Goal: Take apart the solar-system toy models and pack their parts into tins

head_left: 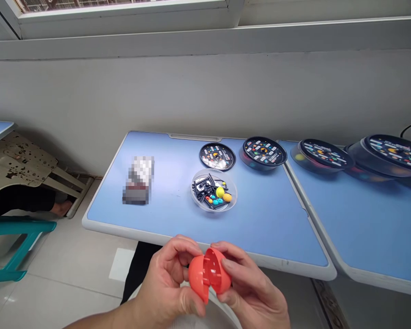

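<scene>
In front of the table's near edge, my left hand [173,278] is closed on an orange-red plastic half-shell [196,276]. My right hand [251,285] grips a matching half-shell [219,274], its hollow inside partly facing the other one. The two halves form a ball split by a gap, wider at the top and bottom than in the middle, where they look close together. Beyond my hands, a clear round tub [231,203] on the table holds black sticks and several small yellow, orange, blue and red pieces.
A black printed lid [218,156] lies behind the tub on the blue table [167,183]. Lidded tubs [264,151] stand to the right, some stacked [393,155]. A blurred-out item [139,180] is at left. A teal stool [18,226] and a person's foot [62,208] are at far left.
</scene>
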A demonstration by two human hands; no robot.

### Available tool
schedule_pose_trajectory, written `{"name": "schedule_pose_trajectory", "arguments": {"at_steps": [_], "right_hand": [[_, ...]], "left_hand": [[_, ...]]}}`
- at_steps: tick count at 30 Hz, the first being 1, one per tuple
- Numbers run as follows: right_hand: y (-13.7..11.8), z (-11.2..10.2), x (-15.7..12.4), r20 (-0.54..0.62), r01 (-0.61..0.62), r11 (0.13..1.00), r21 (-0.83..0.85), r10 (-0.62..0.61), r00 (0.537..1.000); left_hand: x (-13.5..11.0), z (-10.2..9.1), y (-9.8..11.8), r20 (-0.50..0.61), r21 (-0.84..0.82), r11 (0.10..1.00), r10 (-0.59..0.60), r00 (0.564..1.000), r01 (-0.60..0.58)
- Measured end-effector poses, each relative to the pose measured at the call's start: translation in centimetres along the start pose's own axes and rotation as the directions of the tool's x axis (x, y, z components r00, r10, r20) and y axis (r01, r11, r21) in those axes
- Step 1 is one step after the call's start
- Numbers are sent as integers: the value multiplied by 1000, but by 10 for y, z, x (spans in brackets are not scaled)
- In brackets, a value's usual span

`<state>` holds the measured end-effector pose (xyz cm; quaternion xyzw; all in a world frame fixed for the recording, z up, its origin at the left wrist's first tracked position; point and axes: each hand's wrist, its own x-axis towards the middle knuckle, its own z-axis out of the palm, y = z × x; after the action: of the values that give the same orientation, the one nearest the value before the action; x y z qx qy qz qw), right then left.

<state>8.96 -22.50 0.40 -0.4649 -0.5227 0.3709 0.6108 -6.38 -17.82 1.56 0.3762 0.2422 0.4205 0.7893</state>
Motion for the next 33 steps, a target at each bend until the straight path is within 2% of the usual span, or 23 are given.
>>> {"name": "schedule_pose_trajectory", "arguments": {"at_steps": [6,12,16,19,23,33], "right_hand": [[1,0,1,47,70,997,-37,-68,997],[-2,1,-1,39,90,993,-74,-88,995],[-1,0,-2,-3,-19,1000,22,19,1000],[0,-1,-3,8,-106,989,108,105,994],[1,-2,-4,30,-133,977,165,130,991],[1,0,-4,21,-165,974,157,164,986]], "left_hand": [[-1,-1,-1,9,-22,1000,-10,1000,10],[-1,-1,-1,-2,-44,999,-19,1000,19],[0,-2,-2,8,-87,994,-64,998,65],[0,-2,-3,8,-100,992,-82,997,82],[-1,-2,-2,4,-97,992,-79,997,79],[-1,-2,-4,9,-100,993,-59,998,60]]}}
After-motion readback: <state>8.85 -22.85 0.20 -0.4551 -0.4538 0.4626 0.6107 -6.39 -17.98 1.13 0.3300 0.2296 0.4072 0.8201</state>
